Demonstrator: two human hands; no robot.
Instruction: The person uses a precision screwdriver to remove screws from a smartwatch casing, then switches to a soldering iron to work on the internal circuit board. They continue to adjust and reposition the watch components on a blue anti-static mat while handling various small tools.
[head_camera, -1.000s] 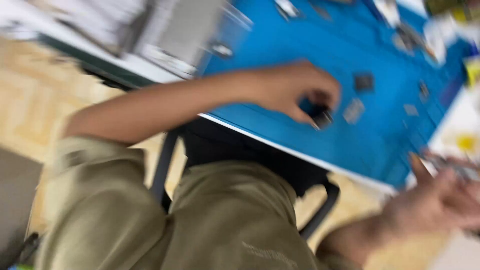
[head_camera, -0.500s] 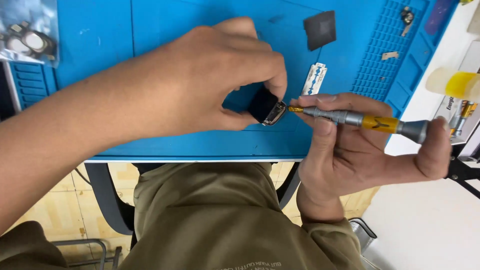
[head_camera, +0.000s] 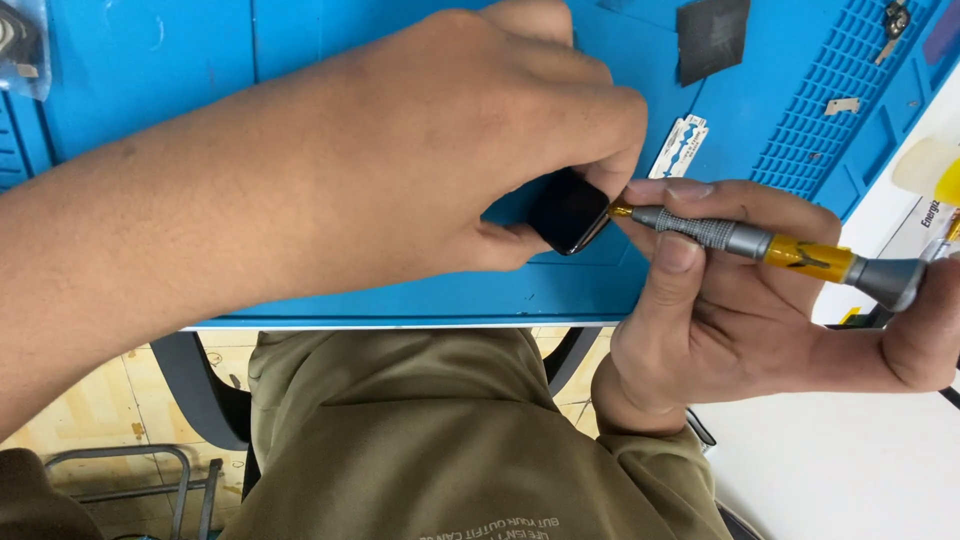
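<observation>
Slipping is the main risk I judge here: the grey knurled metal precision screwdriver with a yellow band (head_camera: 760, 242) is pressing its gold tip against the edge of the small black rounded-square device (head_camera: 568, 212), and a sideways skid could be scratching the casing or jabbing a fingertip. The left hand (head_camera: 450, 150) is closing thumb and fingers around the device, just above the blue silicone work mat (head_camera: 300, 40). The right hand (head_camera: 740, 300) is gripping the screwdriver, the device lying just beyond its fingertips, touching the tip.
</observation>
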